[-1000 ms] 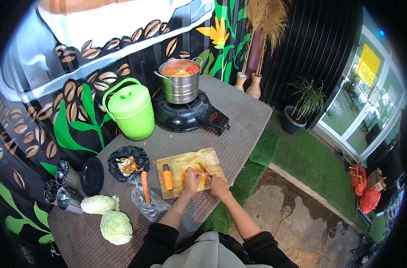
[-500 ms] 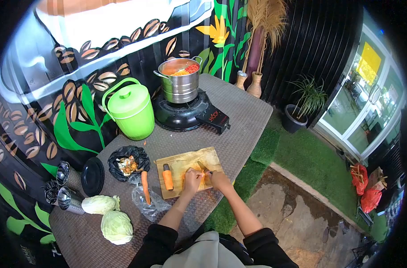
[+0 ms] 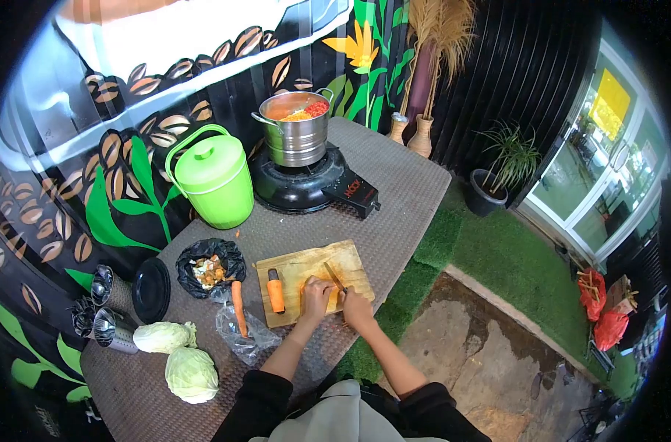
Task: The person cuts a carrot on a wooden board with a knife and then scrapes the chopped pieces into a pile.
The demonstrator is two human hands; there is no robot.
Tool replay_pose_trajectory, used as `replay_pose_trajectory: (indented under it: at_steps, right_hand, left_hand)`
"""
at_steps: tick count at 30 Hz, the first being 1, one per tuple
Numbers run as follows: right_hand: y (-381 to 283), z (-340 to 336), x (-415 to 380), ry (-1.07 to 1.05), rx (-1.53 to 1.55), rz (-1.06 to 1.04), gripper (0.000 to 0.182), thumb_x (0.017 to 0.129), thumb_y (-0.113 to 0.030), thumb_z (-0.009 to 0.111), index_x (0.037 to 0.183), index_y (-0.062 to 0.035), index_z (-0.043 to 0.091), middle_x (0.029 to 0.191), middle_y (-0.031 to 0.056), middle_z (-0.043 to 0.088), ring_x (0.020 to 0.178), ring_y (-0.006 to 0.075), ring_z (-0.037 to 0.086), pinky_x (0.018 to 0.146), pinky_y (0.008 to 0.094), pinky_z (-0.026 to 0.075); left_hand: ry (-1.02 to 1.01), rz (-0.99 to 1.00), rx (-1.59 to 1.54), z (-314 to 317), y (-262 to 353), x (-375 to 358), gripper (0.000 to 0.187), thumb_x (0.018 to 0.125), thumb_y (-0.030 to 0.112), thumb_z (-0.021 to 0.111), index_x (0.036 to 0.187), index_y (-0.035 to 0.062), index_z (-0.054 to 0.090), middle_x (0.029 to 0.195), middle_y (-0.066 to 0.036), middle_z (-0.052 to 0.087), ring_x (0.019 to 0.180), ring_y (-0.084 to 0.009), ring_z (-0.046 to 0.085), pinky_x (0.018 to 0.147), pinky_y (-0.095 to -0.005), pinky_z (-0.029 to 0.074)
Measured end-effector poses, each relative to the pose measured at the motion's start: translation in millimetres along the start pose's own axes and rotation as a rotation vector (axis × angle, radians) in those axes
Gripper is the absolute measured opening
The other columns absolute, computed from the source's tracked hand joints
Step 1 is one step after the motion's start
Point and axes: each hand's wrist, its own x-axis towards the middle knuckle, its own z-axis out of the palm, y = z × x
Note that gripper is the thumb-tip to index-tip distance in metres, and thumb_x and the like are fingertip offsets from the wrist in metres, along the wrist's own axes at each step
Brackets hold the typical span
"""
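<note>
On the wooden cutting board point(image 3: 298, 267), my right hand point(image 3: 357, 308) is closed round the handle of a knife point(image 3: 333, 274), its blade pointing up and to the left. Close beside it, my left hand point(image 3: 317, 296) has its fingers bent together over orange carrot pieces point(image 3: 306, 286); what lies under the fingertips is hidden. A peeler with an orange handle or a carrot piece with a dark end point(image 3: 276, 292) rests at the board's left side. Left of the board, a whole carrot point(image 3: 239, 309) lies on a clear plastic bag point(image 3: 251, 335).
A steel pot point(image 3: 297, 136) with chopped vegetables stands on a black stove point(image 3: 298, 184). Beside it is a green lidded bucket point(image 3: 216, 184). A black bag point(image 3: 210, 269) holds scraps. Two cabbages point(image 3: 192, 374), metal containers point(image 3: 114, 331) and black plates point(image 3: 151, 289) are at the left.
My right hand has shifted slightly down and left, and the knife blade now shows more fully beside my left hand. My left hand stays near the same spot.
</note>
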Motion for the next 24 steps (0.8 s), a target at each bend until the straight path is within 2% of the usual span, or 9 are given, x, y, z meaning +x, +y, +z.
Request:
replay_pose_trajectory:
  at_steps: [4, 6, 8, 11, 13, 17, 19, 23, 24]
  right_hand:
    - [1, -10, 3, -0.093, -0.086, -0.063, 0.035, 0.095, -0.035, 0.048, 0.100, -0.0009, 0.054, 0.084, 0.0219, 0.067, 0.080, 0.0404, 0.067, 0.071, 0.0462, 0.055]
    - [-8, -3, -12, -0.043, 0.026, 0.053, 0.035, 0.096, -0.032, 0.048, 0.104, 0.0016, 0.055, 0.086, 0.0271, 0.065, 0.084, 0.0427, 0.066, 0.073, 0.0498, 0.053]
    - [-11, -4, -16, -0.057, 0.016, 0.077, 0.035, 0.096, -0.032, 0.047, 0.106, 0.0015, 0.053, 0.086, 0.0270, 0.065, 0.085, 0.0431, 0.065, 0.074, 0.0501, 0.053]
    - [-6, 1, -8, -0.058, 0.035, 0.042, 0.034, 0.096, -0.032, 0.048, 0.105, 0.0011, 0.052, 0.086, 0.0268, 0.065, 0.085, 0.0437, 0.065, 0.075, 0.0509, 0.052]
    - [1, -7, 1, 0.008, -0.053, -0.093, 0.035, 0.095, -0.033, 0.048, 0.100, 0.0005, 0.055, 0.078, 0.0211, 0.067, 0.077, 0.0395, 0.068, 0.071, 0.0471, 0.055]
    - [-2, -9, -7, -0.073, -0.115, -0.106, 0.037, 0.096, -0.034, 0.047, 0.101, 0.0015, 0.055, 0.080, 0.0222, 0.067, 0.079, 0.0400, 0.067, 0.072, 0.0477, 0.054]
    - [-14, -8, -19, -0.082, 0.043, 0.086, 0.036, 0.096, -0.033, 0.047, 0.104, 0.0014, 0.053, 0.090, 0.0285, 0.065, 0.089, 0.0447, 0.064, 0.077, 0.0510, 0.052]
    - [-10, -3, -16, -0.088, 0.082, 0.088, 0.036, 0.096, -0.034, 0.047, 0.103, 0.0017, 0.053, 0.092, 0.0288, 0.065, 0.090, 0.0444, 0.064, 0.078, 0.0507, 0.052]
    - [-7, -4, -13, -0.056, 0.022, 0.028, 0.035, 0.096, -0.033, 0.047, 0.102, 0.0010, 0.053, 0.086, 0.0262, 0.066, 0.084, 0.0427, 0.065, 0.074, 0.0498, 0.053]
  left_hand:
    - [0.029, -0.013, -0.027, -2, 4, 1, 0.008, 0.073, 0.003, 0.069, 0.080, 0.0004, 0.071, 0.080, -0.014, 0.067, 0.083, -0.0283, 0.059, 0.075, -0.0379, 0.049]
    - [-0.007, -0.010, -0.014, -7, 8, 1, 0.008, 0.075, 0.003, 0.066, 0.081, -0.0012, 0.070, 0.082, -0.015, 0.067, 0.084, -0.0293, 0.058, 0.076, -0.0385, 0.048]
    - [-0.047, -0.005, -0.004, -9, 12, 2, 0.010, 0.078, 0.004, 0.063, 0.082, -0.0028, 0.069, 0.083, -0.016, 0.067, 0.085, -0.0303, 0.058, 0.076, -0.0391, 0.048]
    - [-0.051, 0.042, 0.001, -5, 2, -3, 0.010, 0.078, 0.003, 0.062, 0.081, -0.0037, 0.068, 0.086, -0.016, 0.067, 0.086, -0.0305, 0.058, 0.077, -0.0396, 0.048]
    - [-0.054, 0.083, 0.017, -6, 3, -2, 0.011, 0.079, 0.003, 0.061, 0.083, -0.0044, 0.068, 0.088, -0.015, 0.068, 0.089, -0.0312, 0.058, 0.080, -0.0395, 0.048]
    - [-0.082, 0.081, 0.007, -14, 5, -4, 0.012, 0.079, 0.002, 0.061, 0.084, -0.0041, 0.069, 0.090, -0.016, 0.068, 0.091, -0.0317, 0.059, 0.082, -0.0389, 0.049]
    - [-0.057, 0.147, -0.020, -13, -3, -6, 0.013, 0.079, 0.002, 0.062, 0.086, -0.0037, 0.070, 0.091, -0.016, 0.068, 0.092, -0.0314, 0.059, 0.083, -0.0388, 0.049]
    - [-0.098, 0.063, -0.047, -8, -13, -5, 0.013, 0.077, 0.002, 0.064, 0.087, -0.0034, 0.070, 0.093, -0.017, 0.068, 0.090, -0.0312, 0.060, 0.081, -0.0388, 0.049]
    - [-0.104, 0.021, -0.052, -9, -12, -3, 0.013, 0.077, 0.003, 0.065, 0.088, -0.0026, 0.071, 0.091, -0.018, 0.068, 0.089, -0.0314, 0.060, 0.081, -0.0391, 0.049]
